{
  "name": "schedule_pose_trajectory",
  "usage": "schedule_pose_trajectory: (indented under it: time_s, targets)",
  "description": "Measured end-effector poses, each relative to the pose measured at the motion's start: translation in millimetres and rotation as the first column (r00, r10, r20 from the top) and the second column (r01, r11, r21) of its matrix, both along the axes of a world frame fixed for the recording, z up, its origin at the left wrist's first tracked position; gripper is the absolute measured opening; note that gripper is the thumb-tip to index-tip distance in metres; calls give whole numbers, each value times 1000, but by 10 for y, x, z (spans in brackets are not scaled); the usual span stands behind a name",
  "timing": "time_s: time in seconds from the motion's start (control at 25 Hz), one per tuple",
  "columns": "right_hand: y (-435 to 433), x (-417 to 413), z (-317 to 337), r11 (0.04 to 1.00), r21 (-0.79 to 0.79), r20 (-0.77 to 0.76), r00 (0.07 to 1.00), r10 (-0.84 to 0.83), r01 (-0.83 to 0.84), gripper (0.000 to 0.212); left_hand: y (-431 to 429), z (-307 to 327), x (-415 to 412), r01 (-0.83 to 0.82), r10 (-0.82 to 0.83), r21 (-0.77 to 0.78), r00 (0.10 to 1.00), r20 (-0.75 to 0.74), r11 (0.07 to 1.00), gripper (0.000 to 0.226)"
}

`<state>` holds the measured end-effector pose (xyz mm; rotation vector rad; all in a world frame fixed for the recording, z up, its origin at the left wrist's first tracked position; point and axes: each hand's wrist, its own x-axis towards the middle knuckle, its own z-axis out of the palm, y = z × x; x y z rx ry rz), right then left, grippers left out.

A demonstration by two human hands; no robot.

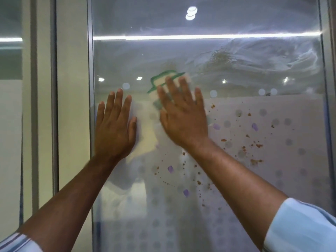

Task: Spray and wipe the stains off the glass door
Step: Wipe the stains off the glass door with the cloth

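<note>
Against the glass door (245, 110), right hand (183, 117) presses a green-edged cloth (161, 81), fingers straight; left hand (114, 130) lies flat, holding nothing; brown stains (258, 145) dot the door's lower right.

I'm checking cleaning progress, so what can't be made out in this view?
- Head view: the cloth is mostly hidden under the right hand.
- Head view: top and bottom of the glass door are cut off by the picture edges.
- Head view: what lies behind the glass is blurred by smears and reflections.
</note>
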<state>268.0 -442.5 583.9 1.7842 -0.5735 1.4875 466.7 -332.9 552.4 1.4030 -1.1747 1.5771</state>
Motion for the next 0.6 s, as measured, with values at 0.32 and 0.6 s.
schedule_pose_trajectory:
  time_s: [0.32,0.6]
  targets:
    - [-216,-635,231,968,241,258,966,2,-66,64,-9,-6,-7,-27,27,-28,1000,4,999,63]
    - [212,68,-244,998,5,-94,994,61,-61,64,-30,-23,44,-29,29,-11,999,15,1000,65]
